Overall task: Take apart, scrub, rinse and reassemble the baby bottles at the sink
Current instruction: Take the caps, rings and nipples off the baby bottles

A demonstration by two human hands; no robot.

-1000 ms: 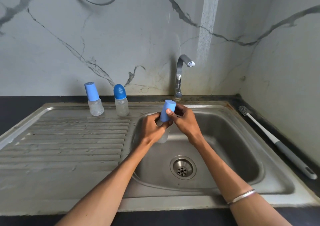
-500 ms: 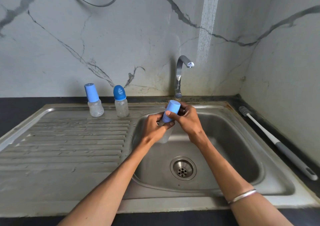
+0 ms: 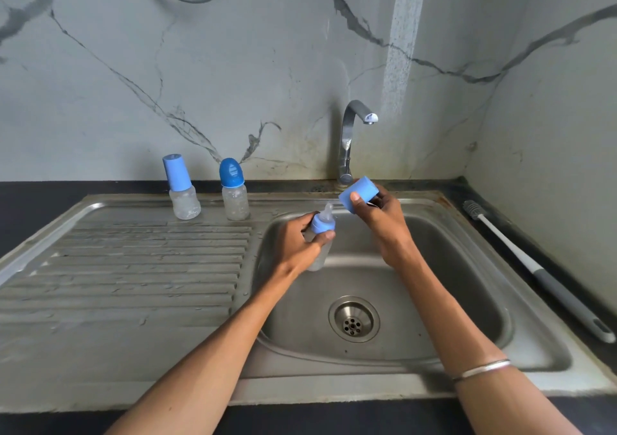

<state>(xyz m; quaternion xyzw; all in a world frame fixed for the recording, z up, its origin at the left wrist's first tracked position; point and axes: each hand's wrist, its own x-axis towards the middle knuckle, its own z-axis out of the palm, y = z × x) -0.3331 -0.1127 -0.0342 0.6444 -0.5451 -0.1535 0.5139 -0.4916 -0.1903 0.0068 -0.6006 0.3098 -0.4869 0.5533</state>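
Note:
Over the steel sink basin (image 3: 467,301) my left hand (image 3: 300,247) grips a small clear baby bottle (image 3: 322,251) by its body; its blue collar and clear teat (image 3: 326,215) stand bare, tilted to the right. My right hand (image 3: 384,220) holds the light blue cap (image 3: 359,194) off the bottle, just up and right of the teat, below the tap. Two more capped bottles stand on the drainboard's back edge: one with a tall light blue cap (image 3: 182,190) and one with a rounded darker blue cap (image 3: 233,190).
The chrome tap (image 3: 350,140) rises behind the basin, with no water running. A long bottle brush (image 3: 534,271) with a white and grey handle lies on the dark counter right of the sink. The ribbed drainboard (image 3: 133,274) spreads to the left. The drain (image 3: 354,319) sits mid-basin.
My right hand has pulled the blue cap off the bottle and moved it up and to the right. The teat now shows. My left hand still grips the bottle.

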